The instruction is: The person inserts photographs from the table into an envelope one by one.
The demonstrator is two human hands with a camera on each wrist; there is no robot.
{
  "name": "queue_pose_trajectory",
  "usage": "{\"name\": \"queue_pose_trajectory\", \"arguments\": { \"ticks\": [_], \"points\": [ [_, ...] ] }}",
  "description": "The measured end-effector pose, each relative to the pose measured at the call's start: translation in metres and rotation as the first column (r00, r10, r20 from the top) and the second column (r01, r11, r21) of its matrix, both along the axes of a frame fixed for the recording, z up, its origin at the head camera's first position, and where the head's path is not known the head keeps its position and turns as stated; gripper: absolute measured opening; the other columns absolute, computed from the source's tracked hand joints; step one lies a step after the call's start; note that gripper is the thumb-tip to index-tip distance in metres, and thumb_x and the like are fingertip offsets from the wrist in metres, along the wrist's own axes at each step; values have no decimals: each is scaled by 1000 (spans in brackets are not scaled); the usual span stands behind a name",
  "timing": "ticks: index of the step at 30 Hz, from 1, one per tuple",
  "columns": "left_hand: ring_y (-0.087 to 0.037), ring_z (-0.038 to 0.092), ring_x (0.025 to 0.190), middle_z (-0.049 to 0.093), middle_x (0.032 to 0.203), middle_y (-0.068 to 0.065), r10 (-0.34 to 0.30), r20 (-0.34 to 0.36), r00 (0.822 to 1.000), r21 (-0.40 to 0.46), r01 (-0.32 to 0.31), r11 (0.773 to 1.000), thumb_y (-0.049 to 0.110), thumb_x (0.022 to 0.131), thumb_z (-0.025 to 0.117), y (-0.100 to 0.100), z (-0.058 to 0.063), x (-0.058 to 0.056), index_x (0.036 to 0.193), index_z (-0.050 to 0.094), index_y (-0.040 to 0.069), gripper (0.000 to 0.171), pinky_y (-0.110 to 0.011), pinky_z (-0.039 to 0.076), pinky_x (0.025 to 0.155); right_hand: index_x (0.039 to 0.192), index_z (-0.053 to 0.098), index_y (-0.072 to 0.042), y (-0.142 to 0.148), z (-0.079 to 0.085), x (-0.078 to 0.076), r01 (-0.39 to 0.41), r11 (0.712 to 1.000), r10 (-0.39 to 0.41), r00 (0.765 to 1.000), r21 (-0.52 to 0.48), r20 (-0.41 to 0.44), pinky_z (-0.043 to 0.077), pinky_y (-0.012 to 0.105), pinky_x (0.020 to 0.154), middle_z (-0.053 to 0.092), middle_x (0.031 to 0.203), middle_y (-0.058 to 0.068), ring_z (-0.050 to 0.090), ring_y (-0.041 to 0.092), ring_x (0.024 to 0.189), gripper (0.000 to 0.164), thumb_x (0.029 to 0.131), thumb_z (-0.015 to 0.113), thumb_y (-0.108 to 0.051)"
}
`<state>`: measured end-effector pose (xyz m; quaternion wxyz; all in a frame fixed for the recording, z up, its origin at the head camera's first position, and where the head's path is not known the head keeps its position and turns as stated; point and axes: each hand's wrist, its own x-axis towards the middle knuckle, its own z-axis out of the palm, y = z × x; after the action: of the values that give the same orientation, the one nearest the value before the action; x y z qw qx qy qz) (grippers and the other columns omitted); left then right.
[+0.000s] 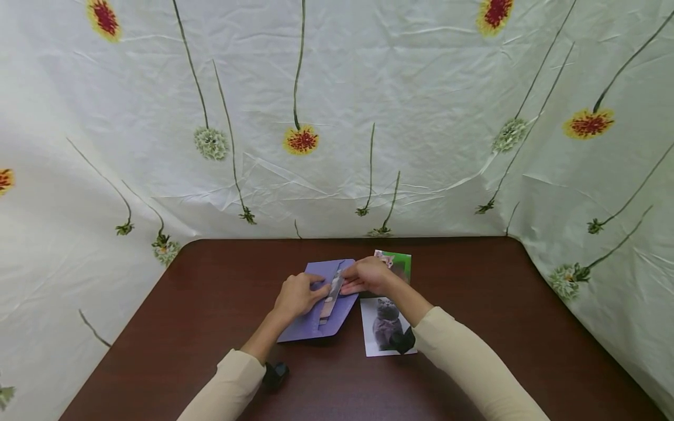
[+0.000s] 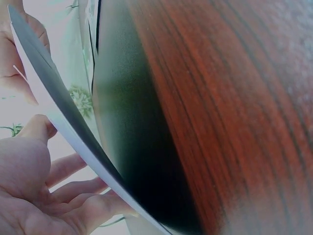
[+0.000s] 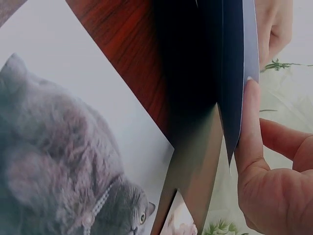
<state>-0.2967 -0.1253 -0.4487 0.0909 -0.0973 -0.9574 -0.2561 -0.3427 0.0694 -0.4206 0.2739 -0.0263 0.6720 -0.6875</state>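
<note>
A lavender envelope lies open at mid-table, one edge tilted up. A narrow picture card sits in its opening, partly hidden by the envelope. My left hand rests on the envelope's left side, thumb tip at the card's edge; the fingers spread against the envelope in the left wrist view. My right hand pinches the card's upper end. In the right wrist view one right finger lies along the envelope's edge.
A grey cat photo lies right of the envelope, under my right forearm. Behind it, a green-edged kitten photo is partly covered by my right hand. The dark wooden table ends at a flower-printed cloth.
</note>
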Motion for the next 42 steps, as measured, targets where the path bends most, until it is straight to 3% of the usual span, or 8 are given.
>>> {"name": "queue_pose_trajectory", "arguments": {
  "ticks": [9,14,19,31,37,42],
  "points": [
    [-30,73,94,75,115,-15,2,7,1000,5,-2,1000,36,90,73,0,0,0,115,79,9,37,-46,58,78,119,59,23,-1,-2,1,-5,1000,5,1000,-5,21,61,34,77,69,88,15,71,23,72,30,92,55,10],
    [-24,71,87,75,116,-15,8,21,1000,3,-8,1000,36,91,73,0,0,0,116,79,10,37,-43,57,74,112,57,19,-4,-3,1,-21,1000,21,999,-15,33,61,33,75,66,85,15,71,22,69,23,91,53,12],
    [-22,70,85,75,116,-15,8,36,999,8,-8,1000,37,92,72,1,0,0,117,78,10,37,-42,57,73,115,52,17,-6,-5,2,-19,1000,19,999,-6,30,62,34,74,64,84,15,70,22,67,23,93,51,11],
    [-33,73,100,74,118,-16,14,45,999,12,-15,1000,38,92,72,1,-1,1,118,77,9,39,-47,58,82,101,56,11,-14,-12,4,27,999,-26,1000,44,-6,62,36,76,65,75,14,69,20,64,11,91,51,12],
    [-36,74,97,76,112,-16,-6,-12,1000,11,6,1000,34,91,73,0,-2,0,114,79,7,35,-48,57,81,95,61,12,-17,-13,4,63,997,-62,998,45,-29,62,35,74,66,70,13,70,19,61,10,89,53,13],
    [-36,74,93,77,110,-16,-12,-27,1000,17,12,1000,33,91,74,-1,-3,-1,113,79,7,34,-48,58,78,99,63,15,-20,-12,5,86,995,-84,995,50,-44,61,34,73,66,69,14,71,19,59,14,88,54,13]
  ]
}}
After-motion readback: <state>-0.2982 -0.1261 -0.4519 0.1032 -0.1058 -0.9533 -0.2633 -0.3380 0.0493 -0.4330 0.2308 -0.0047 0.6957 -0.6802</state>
